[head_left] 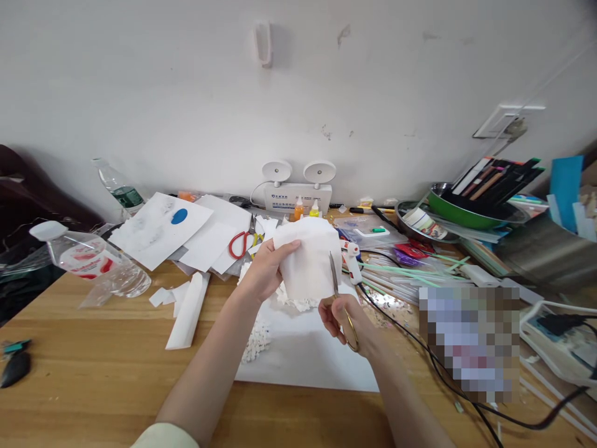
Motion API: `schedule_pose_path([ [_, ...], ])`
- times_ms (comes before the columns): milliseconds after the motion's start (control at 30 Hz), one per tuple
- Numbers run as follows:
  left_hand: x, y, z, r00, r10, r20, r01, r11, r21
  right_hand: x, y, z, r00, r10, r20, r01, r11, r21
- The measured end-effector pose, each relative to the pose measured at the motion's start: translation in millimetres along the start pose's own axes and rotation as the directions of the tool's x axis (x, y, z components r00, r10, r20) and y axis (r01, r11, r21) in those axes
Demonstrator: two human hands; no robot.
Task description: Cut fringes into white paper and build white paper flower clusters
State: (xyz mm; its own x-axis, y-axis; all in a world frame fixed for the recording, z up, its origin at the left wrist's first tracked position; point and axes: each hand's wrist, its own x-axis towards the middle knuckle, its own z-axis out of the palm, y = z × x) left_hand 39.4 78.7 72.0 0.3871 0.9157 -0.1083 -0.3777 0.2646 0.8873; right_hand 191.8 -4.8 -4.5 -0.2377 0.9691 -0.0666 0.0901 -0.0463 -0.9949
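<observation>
Held up by my left hand [268,269] is a white piece of paper [308,264], pinched at its left edge with the thumb on the near face. My right hand [342,320] grips a pair of gold-handled scissors [336,287]. Their blades point up and lie against the right part of the paper; I cannot tell whether they are parted. Below the hands a white sheet [308,358] lies on the wooden table, with a pile of small white bits [257,342] on its left side. Partly hidden behind the paper is some crumpled white material.
Red-handled scissors [239,244] and loose papers [161,227] lie left, near a plastic bottle [93,258]. A glue gun [352,258], its black cord [396,323] and thin sticks [396,274] are right. A green bowl of markers [466,208] stands back right. An emergency light [298,194] stands against the wall.
</observation>
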Motion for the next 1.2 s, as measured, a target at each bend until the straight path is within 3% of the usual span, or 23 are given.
schedule_pose_path([
  [133, -2, 0, 0.6, 0.999, -0.036, 0.029, 0.035, 0.999, 0.029, -1, 1, -1, 0.997, -0.073, -0.013, 0.072, 0.997, -0.034],
  [600, -4, -5, 2.6, 0.996, -0.066, 0.067, 0.055, 0.986, 0.161, 0, 8, -3, 0.992, -0.039, -0.119, 0.037, 0.999, -0.019],
  [933, -4, -5, 3.4, 0.996, -0.049, 0.076, 0.029, 0.971, 0.238, 1, 4, -2, 0.994, -0.049, -0.097, 0.042, 0.997, -0.072],
  [1200, -4, -5, 3.0, 0.993, -0.056, 0.101, 0.035, 0.979, 0.199, 1, 2, 1, 0.992, -0.019, -0.128, 0.017, 1.0, -0.019],
])
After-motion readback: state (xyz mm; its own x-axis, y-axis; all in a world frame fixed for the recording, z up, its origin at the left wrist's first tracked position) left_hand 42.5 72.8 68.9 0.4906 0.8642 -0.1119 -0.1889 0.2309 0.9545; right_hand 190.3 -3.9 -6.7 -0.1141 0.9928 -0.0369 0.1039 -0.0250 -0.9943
